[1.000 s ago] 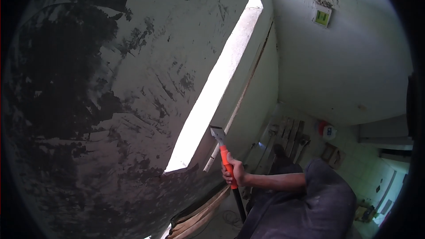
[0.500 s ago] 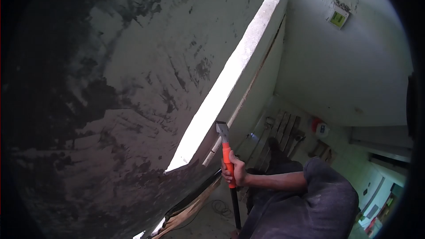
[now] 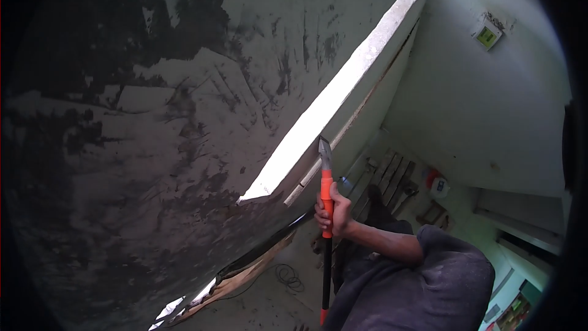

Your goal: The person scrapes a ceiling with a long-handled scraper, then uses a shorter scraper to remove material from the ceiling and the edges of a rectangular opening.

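The right hand (image 3: 337,211) is closed around the orange handle (image 3: 327,190) of a long scraper (image 3: 327,263), fingers curled fully about the grip. The scraper stands nearly upright in the view; its blade (image 3: 324,148) is at the wall (image 3: 202,122), between the bright slot (image 3: 331,101) and the narrow strip (image 3: 361,113) beside it. The step in hand appears to be scraping, or setting the blade for a stroke, along this band. The next move calls for a firm grip, a low blade angle and steady pressure, with care at the slot edge.

Blade contact with the wall cannot be confirmed. The left hand cannot be made out, so the state of its fingers cannot be told. The lower end of the scraper is cut off at the bottom edge, near the sleeve (image 3: 450,248). Glare hides any detail within the slot, and shadow obscures the dark patches (image 3: 122,30) on the wall
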{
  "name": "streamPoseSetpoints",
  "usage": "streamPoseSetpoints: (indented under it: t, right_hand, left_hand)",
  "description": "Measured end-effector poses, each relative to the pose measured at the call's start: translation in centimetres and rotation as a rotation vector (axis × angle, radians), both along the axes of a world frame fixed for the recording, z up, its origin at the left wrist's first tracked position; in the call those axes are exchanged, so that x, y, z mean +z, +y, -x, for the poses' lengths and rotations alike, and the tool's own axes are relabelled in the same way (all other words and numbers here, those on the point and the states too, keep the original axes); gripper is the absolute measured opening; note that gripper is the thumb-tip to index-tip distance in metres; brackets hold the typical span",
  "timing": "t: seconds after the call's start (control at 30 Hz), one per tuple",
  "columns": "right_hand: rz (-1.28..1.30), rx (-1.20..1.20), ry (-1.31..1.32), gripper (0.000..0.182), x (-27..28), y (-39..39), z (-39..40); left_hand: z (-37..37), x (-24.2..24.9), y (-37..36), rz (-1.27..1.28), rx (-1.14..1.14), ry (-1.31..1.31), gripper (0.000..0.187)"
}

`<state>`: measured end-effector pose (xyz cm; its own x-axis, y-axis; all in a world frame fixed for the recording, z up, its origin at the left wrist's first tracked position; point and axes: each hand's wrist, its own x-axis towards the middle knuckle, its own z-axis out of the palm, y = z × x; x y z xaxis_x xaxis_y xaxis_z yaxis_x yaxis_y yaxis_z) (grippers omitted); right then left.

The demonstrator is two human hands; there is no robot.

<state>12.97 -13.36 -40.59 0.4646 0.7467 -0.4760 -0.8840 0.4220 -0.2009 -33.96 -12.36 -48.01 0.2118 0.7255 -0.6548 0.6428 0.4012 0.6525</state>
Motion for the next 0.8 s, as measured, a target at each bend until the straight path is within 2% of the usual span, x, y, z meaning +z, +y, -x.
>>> streamPoseSetpoints:
  t: [0.23, 0.33, 0.43, 0.5, 0.53, 0.6, 0.63, 0.67, 0.73, 0.77, 0.8]
  right_hand:
    - [0.063, 0.000, -0.039, 0.065, 0.1, 0.3, 0.6]
    - [0.085, -0.015, -0.068, 0.065, -0.3, 0.4, 0.4]
    - [0.073, -0.005, -0.077, 0.064, -0.3, 0.3, 0.1]
    - [0.083, 0.001, -0.063, 0.064, -0.3, 0.2, 0.1]
    - [0.084, 0.006, -0.062, 0.064, -0.4, 0.0, 0.0]
    - [0.105, 0.000, -0.076, 0.064, -0.5, 0.0, 0.0]
    - [0.100, -0.006, -0.078, 0.064, -0.4, 0.1, -0.4]
    - [0.104, 0.000, -0.085, 0.064, -0.3, 0.1, -0.6]
    - [0.127, 0.027, -0.071, 0.063, -0.5, -0.7, 0.0]
    - [0.104, 0.023, -0.059, 0.063, -0.6, -0.5, 0.1]
    - [0.077, 0.014, -0.054, 0.063, -0.7, -0.2, -0.1]
  left_hand:
    - [0.4, -2.0, -1.7, 0.170, 0.293, -0.292, 0.071]
    - [2.1, -1.6, -2.1, 0.239, 0.501, -0.544, 0.074]
    - [5.0, -1.2, -2.1, 0.295, 0.742, -0.923, 0.077]
    - [5.8, -1.6, -2.5, 0.356, 0.782, -1.052, 0.078]
    - [5.1, -2.0, -2.8, 0.399, 0.771, -1.054, 0.079]
    - [2.3, -3.9, -3.9, 0.486, 0.611, -0.836, 0.081]
    - [0.7, -4.9, -3.4, 0.571, 0.436, -0.616, 0.083]
    - [0.5, -5.7, -2.3, 0.573, 0.426, -0.614, 0.083]
    - [2.4, -5.5, -2.6, 1.260, 0.961, -1.266, 0.083]
    - [3.9, -4.7, -2.4, 1.253, 0.975, -1.269, 0.083]
    - [5.2, -4.0, -1.0, 0.806, 0.749, -0.984, 0.067]
